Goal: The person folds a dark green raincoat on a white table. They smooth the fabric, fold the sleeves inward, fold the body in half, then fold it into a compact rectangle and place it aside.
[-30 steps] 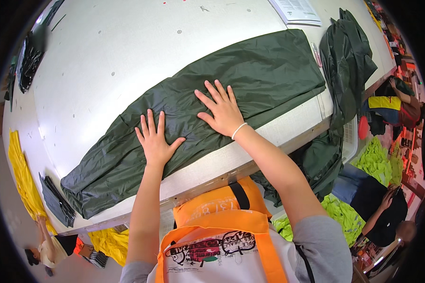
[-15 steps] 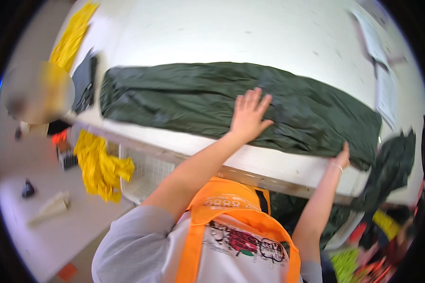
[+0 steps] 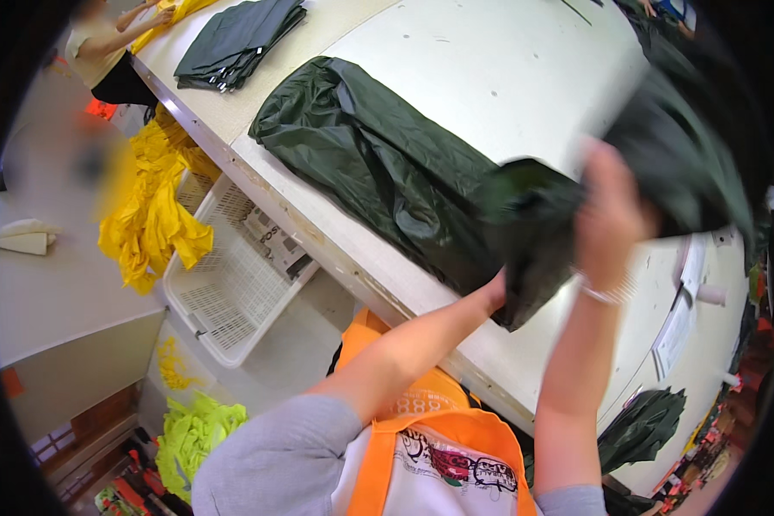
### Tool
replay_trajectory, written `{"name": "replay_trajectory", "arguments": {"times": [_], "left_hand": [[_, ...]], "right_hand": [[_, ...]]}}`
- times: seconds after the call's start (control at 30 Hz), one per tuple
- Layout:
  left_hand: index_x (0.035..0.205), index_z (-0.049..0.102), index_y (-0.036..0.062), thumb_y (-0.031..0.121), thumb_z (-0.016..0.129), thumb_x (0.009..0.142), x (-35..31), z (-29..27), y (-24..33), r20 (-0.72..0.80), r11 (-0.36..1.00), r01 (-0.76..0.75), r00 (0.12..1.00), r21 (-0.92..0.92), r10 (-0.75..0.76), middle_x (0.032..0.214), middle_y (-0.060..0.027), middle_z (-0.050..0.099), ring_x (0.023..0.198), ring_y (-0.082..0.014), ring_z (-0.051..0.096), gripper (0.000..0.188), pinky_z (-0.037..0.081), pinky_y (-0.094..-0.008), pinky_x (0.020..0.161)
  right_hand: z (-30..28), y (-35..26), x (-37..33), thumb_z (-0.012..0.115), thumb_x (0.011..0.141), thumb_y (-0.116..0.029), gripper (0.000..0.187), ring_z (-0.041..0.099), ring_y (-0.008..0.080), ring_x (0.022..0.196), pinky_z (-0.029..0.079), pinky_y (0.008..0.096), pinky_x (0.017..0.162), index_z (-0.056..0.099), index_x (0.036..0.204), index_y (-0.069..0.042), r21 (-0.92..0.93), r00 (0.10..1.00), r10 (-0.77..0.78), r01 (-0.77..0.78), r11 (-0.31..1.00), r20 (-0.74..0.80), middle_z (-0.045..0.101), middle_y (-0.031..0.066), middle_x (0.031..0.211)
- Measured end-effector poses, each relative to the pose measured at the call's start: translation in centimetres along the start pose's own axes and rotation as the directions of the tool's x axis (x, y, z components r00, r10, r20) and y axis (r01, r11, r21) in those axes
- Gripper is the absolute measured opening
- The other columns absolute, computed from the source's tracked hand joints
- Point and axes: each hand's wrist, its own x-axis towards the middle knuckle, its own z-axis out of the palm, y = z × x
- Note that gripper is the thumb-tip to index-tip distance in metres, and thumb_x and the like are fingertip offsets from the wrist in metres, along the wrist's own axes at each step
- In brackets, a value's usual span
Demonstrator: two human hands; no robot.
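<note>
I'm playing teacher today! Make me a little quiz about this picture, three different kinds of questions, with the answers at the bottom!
1. Pick one: what colour is the cloth that the right hand is holding?
A) yellow
B) dark green
C) orange

2. True or false: there is a white bracelet on the right wrist.

3. Fill in the missing word: the basket with slotted walls, seen below the edge of the table, is ____ in colour.

Key:
1. B
2. True
3. white
</note>
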Motion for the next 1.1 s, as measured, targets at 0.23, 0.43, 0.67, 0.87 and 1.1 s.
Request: {"name": "replay_trajectory", "arguments": {"times": [0.23,0.43,0.67,0.87,1.1], "left_hand": [[0.137,0.039,0.0027,0.032,0.043,0.097,-2.9,-1.5,0.7,-0.194,0.915,0.07,0.968,-0.396,-0.159,0.135,-0.0104,0.046,0.121,-0.0198,0.046,0.049,0.034,-0.0293,0.104],[0.137,0.039,0.003,0.032,0.042,0.098,-3.1,-4.4,3.4,-0.305,0.906,-0.057,0.949,-0.419,-0.081,0.136,-0.0104,0.045,0.122,-0.0203,0.045,0.049,0.033,-0.03,0.104],[0.137,0.038,0.0032,0.033,0.041,0.098,-2.4,-2.3,2.6,-0.278,0.939,0.064,0.946,-0.338,-0.165,0.137,-0.0105,0.044,0.123,-0.021,0.044,0.049,0.033,-0.0309,0.104],[0.137,0.038,0.0035,0.033,0.04,0.098,-2.8,-0.5,-1.5,-0.251,0.946,0.21,0.929,-0.247,-0.272,0.138,-0.0105,0.043,0.124,-0.0216,0.043,0.049,0.033,-0.0317,0.105],[0.137,0.038,0.0037,0.033,0.039,0.098,-3.5,1.8,-5.5,-0.205,0.912,0.371,0.892,-0.176,-0.403,0.139,-0.0106,0.042,0.124,-0.0223,0.042,0.048,0.033,-0.0326,0.105]], "right_hand": [[27.5,11.4,3.0,0.063,0.076,-0.043,0.076,0.062,0.0393,0.092,0.051,0.0422,0.081,0.039,0.135,-0.002,-0.375,0.687,0.009,0.385,0.844,0.727,0.064,0.0233,0.097],[20.0,9.6,4.3,0.064,0.083,-0.018,0.033,0.065,0.028,0.087,0.051,0.0339,0.077,0.061,0.114,-0.004,0.074,0.758,-0.32,0.34,0.938,0.569,0.065,0.0183,0.099],[-7.3,26.4,2.2,0.06,0.089,-0.019,0.041,0.053,0.0205,0.116,0.04,0.0315,0.099,0.053,0.127,-0.005,-0.172,0.984,0.151,-0.134,0.976,0.09,0.059,0.0113,0.122],[-16.9,28.4,-4.9,0.058,0.092,-0.024,0.07,0.05,0.0226,0.119,0.036,0.0333,0.102,0.017,0.147,-0.009,-0.069,0.869,0.113,-0.166,0.984,-0.482,0.055,0.0161,0.126],[-50.0,26.0,-31.2,0.056,0.087,-0.016,0.04,0.059,0.023,0.084,0.049,0.0315,0.068,0.038,0.118,-0.001,0.012,-0.393,0.015,0.01,1.0,-0.92,0.055,0.0127,0.097]]}}
